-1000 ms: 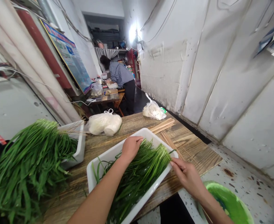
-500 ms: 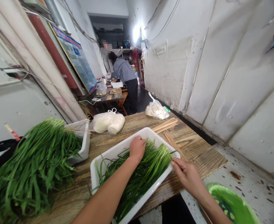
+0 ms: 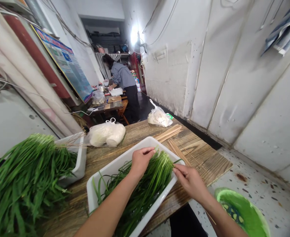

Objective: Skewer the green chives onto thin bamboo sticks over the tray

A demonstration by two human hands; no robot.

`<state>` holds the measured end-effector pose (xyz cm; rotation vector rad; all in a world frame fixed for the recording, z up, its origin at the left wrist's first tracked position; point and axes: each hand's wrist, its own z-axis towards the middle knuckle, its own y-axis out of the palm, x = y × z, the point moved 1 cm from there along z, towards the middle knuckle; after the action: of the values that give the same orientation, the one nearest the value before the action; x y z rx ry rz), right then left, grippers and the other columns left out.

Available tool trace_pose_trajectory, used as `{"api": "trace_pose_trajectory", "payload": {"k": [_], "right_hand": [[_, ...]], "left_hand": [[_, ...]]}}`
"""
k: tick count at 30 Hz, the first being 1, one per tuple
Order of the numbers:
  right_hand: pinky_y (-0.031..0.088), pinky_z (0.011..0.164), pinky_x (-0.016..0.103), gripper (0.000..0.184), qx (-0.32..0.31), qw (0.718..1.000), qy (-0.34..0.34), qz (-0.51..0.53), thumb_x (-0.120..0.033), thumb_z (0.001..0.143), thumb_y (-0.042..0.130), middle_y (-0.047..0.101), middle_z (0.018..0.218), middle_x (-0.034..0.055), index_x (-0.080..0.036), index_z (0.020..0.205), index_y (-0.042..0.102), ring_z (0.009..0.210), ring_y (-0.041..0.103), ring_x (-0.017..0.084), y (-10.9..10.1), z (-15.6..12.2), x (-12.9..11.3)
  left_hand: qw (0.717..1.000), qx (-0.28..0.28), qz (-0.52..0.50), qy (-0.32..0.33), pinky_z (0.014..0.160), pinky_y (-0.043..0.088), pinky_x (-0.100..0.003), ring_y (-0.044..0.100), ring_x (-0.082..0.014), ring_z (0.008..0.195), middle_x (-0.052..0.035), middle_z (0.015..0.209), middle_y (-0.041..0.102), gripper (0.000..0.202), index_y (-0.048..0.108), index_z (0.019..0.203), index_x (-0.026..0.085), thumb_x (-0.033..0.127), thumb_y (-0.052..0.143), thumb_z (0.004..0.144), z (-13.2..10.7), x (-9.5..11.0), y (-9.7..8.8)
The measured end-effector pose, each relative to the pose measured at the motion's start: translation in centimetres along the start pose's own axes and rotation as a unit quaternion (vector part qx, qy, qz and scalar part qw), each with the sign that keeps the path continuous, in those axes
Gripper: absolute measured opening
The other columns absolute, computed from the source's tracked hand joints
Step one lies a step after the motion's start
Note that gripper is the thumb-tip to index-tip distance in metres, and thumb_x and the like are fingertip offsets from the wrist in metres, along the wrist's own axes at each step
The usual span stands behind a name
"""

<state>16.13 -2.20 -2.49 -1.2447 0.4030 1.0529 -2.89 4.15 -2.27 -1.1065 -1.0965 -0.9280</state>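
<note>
Long green garlic chives [image 3: 145, 187] lie in a white plastic tray [image 3: 92, 195], their pale ends lined up in a tight row near the far right rim. My left hand [image 3: 140, 161] is over the far side of the tray, thumb and forefinger pinching a chive by its pale end. At the right end of the row, my right hand [image 3: 189, 180] is closed, fingertips against the chives. A thin bamboo skewer [image 3: 211, 220] shows below my right wrist and appears to run through that grip; its tip is hidden among the stems.
More chives [image 3: 24, 177] hang over a second white tray [image 3: 82, 158] at left, skewer ends sticking out. Plastic bags [image 3: 107, 133] and loose skewers [image 3: 171, 132] lie on the wooden table [image 3: 209, 154]. A green basin [image 3: 243, 210] stands on the floor. Another person [image 3: 122, 79] bends over a farther table.
My left hand has lifted slightly off the bunch, and its pinch on a chive now shows. The right hand keeps its place at the row's end. The whole view has shifted a little.
</note>
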Motion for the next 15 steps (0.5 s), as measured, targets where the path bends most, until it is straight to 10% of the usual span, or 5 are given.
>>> {"api": "trace_pose_trajectory", "payload": {"k": [15], "right_hand": [[0.046,0.058,0.024,0.03,0.01,1.0,-0.009,0.005,-0.029,0.088,0.041,0.064,0.06,0.0021,-0.016,0.084,0.068,0.061,0.061,0.018,-0.12,0.19,-0.39]], "left_hand": [[1.0,-0.003,-0.008,0.017,0.084,0.047,-0.032,0.065,-0.0201,0.084,-0.0052,0.085,0.072,0.022,0.072,0.081,0.017,0.027,0.068,0.062,-0.09,0.33,0.27]]}}
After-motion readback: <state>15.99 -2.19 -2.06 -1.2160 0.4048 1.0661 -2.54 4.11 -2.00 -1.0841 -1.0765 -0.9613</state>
